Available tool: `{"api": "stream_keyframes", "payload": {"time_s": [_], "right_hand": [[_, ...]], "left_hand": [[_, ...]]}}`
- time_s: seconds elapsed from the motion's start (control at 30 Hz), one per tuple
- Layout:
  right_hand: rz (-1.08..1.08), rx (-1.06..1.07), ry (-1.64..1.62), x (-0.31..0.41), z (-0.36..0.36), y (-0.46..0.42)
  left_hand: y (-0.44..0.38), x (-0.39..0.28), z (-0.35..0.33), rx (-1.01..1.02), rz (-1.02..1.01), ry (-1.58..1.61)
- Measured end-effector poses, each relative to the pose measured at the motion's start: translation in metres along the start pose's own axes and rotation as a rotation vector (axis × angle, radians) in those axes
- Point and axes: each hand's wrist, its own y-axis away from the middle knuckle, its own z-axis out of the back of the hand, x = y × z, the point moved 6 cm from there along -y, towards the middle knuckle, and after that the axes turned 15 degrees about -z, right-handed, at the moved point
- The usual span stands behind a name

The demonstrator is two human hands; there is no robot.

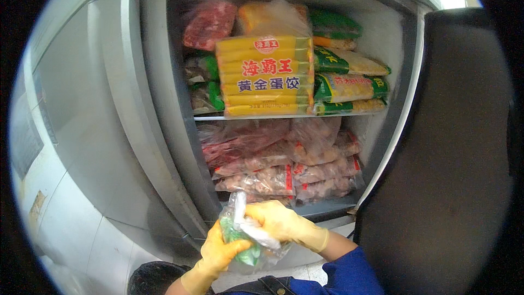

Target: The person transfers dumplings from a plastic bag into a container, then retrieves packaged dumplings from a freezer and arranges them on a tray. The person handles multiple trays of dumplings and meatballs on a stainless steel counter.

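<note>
Both my hands wear yellow rubber gloves and are in front of an open freezer cabinet. My left hand (221, 249) grips the lower left side of a clear plastic bag (241, 241) with a green packet inside. Around the bag's white twisted upper part, my right hand (272, 219) is closed. Just beyond my hands, the lower shelf holds bags of frozen meat pieces (254, 182). Above them, a large yellow package of frozen egg dumplings (266, 76) stands at the front of the upper shelf (208, 118). The underside of the held bag is hidden.
Green-and-yellow bags of frozen food (352, 88) are stacked at upper right; a pack of red meat (208, 22) lies at upper left. The dark open door (434, 139) stands at the right, and a closed steel door (98, 110) is at the left. A black rounded object (155, 276) is below left.
</note>
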Motion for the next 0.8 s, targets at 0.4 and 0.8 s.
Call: {"api": "stream_keyframes", "payload": {"time_s": [0.4, 0.8], "right_hand": [[0.268, -0.396, -0.111, 0.053, 0.107, -0.038], [0.247, -0.168, -0.199, 0.098, 0.049, -0.067]], "left_hand": [[0.002, -0.062, 0.115, -0.621, -0.496, -0.138], [-0.022, -0.052, 0.150, -0.522, -0.193, -0.268]]}}
